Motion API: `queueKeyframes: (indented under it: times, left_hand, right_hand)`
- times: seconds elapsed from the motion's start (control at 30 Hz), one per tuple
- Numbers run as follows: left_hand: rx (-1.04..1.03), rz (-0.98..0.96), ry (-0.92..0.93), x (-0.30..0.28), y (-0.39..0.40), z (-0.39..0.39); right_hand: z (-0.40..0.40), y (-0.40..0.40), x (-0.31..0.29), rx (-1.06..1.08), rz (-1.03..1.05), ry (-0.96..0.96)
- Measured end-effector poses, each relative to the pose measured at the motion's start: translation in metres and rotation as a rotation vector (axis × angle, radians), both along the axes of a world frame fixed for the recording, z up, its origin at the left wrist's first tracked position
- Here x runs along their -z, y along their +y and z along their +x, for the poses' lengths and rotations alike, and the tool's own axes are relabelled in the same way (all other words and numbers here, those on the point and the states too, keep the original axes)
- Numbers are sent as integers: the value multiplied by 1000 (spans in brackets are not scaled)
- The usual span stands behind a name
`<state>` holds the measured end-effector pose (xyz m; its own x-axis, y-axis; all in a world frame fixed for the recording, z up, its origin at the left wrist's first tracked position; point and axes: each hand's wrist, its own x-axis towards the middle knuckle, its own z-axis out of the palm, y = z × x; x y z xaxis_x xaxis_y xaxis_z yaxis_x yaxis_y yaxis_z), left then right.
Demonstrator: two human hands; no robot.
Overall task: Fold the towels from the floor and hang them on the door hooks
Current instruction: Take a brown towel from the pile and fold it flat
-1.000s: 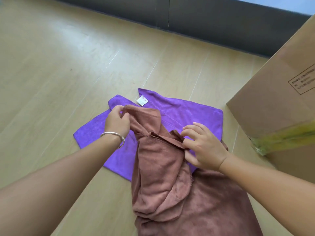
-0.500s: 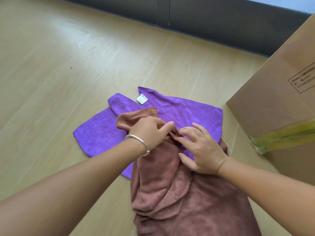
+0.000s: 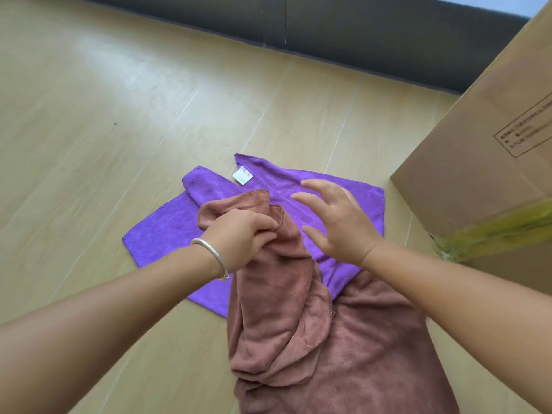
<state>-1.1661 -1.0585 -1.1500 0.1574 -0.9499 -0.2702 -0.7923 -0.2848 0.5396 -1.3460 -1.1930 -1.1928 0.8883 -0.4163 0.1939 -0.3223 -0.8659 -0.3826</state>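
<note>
A brown towel (image 3: 286,318) lies rumpled on the wooden floor, its far end lapping over a purple towel (image 3: 167,225) spread flat beneath it. The purple towel has a small white tag (image 3: 242,176) at its far edge. My left hand (image 3: 242,237), with a silver bracelet on the wrist, grips the bunched top corners of the brown towel. My right hand (image 3: 337,222) hovers above the purple towel with fingers spread and holds nothing.
A large cardboard box (image 3: 490,138) with yellow tape stands close on the right. A dark baseboard (image 3: 328,28) runs along the far wall. Bare wooden floor (image 3: 104,130) stretches to the left and beyond the towels.
My left hand slid right and gathered both top corners of the brown towel. My right hand let go of its corner and lifted away with fingers spread.
</note>
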Motion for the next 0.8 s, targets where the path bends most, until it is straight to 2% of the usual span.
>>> queueKeyframes:
  times: [0.1, 0.23, 0.33, 0.8]
  left_hand:
    - [102, -16, -33, -22, 7, 14]
    - [115, -1, -102, -62, 24, 29]
    - [69, 1, -63, -98, 42, 37]
    - [-411, -156, -126, -333, 158, 75]
  right_hand:
    - [31, -2, -18, -153, 6, 97]
    - [60, 10, -47, -332, -56, 75]
    - [75, 24, -80, -431, -72, 59]
    - [102, 84, -305, -339, -130, 193]
